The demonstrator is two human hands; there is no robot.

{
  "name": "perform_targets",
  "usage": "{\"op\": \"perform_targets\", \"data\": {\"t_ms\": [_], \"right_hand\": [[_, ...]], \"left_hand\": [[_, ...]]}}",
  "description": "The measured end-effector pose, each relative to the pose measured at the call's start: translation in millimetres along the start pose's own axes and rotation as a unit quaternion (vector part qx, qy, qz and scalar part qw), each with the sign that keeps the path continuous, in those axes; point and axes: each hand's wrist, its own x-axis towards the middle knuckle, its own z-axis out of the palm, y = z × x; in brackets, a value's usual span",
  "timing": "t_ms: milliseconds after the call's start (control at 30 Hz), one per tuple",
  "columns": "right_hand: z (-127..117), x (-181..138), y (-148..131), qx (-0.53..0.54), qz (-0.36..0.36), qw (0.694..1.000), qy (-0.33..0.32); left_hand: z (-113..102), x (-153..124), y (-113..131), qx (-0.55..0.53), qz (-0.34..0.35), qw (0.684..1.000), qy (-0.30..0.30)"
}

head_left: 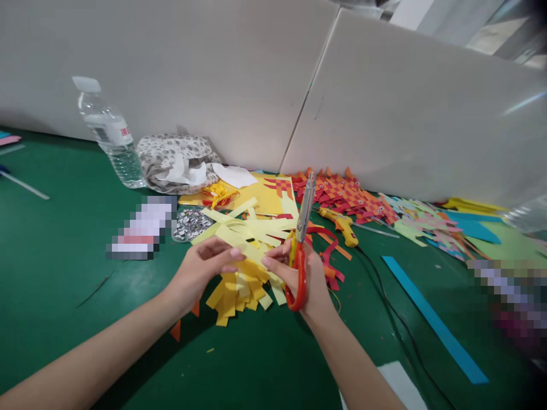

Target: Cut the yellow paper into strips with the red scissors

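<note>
Scissors [301, 262] parked in the right hand [315, 279], above yellow strips [228, 293]

We find the yellow strips fanned on the green table [85, 228], between the wrists. The right hand carries the scissors by the red handle, blades together and pointing up and away, presumably to spare the paper and free the thumb and forefinger, whose tips nearly meet beside pale yellow strips [267, 230]. The left hand [199, 270] curls its fingers loosely across the pile; we cannot tell whether they grip a strip. Beyond lie a packet of googly eyes [191, 224] at left and a glue gun [342, 224] at right, likely kept within reach, its cord [379, 279] routed outside the right arm. Farthest, orange woven pieces [342, 193] lie along the partition [192, 68], probably out of the hands' way.
</note>
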Motion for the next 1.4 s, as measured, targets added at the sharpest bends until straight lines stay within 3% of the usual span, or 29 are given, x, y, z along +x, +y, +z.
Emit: {"op": "perform_targets", "data": {"t_ms": [133,567,833,1000,1100,1233,1400], "right_hand": [[5.1,-3.3,1.1,0.007,0.001,1.000,-0.010],[7.7,-4.1,0.3,-0.023,0.008,1.000,-0.009],[5.0,-3.4,4.8,-0.012,0.001,1.000,-0.011],[2.6,-3.8,4.5,-0.084,0.018,0.996,-0.027],[-0.5,-5.1,0.5,-0.219,0.002,0.975,-0.029],[-4.1,-6.7,-3.5,-0.415,-0.077,0.906,-0.043],[-1.8,-9.2,-5.6,-0.516,-0.087,0.850,-0.062]], "left_hand": [[6.0,-5.1,-1.2,0.060,-0.039,0.997,-0.016],[4.1,-3.9,-2.8,0.058,-0.036,0.998,-0.010],[1.3,-0.3,-1.0,-0.032,-0.027,0.999,0.018],[-2.0,2.2,1.6,-0.041,-0.002,0.998,0.047],[-5.4,2.8,2.9,0.003,0.030,0.999,0.035],[-8.7,3.8,3.1,0.055,0.052,0.997,0.004],[-8.5,5.3,3.2,0.067,0.053,0.996,-0.026]]}}
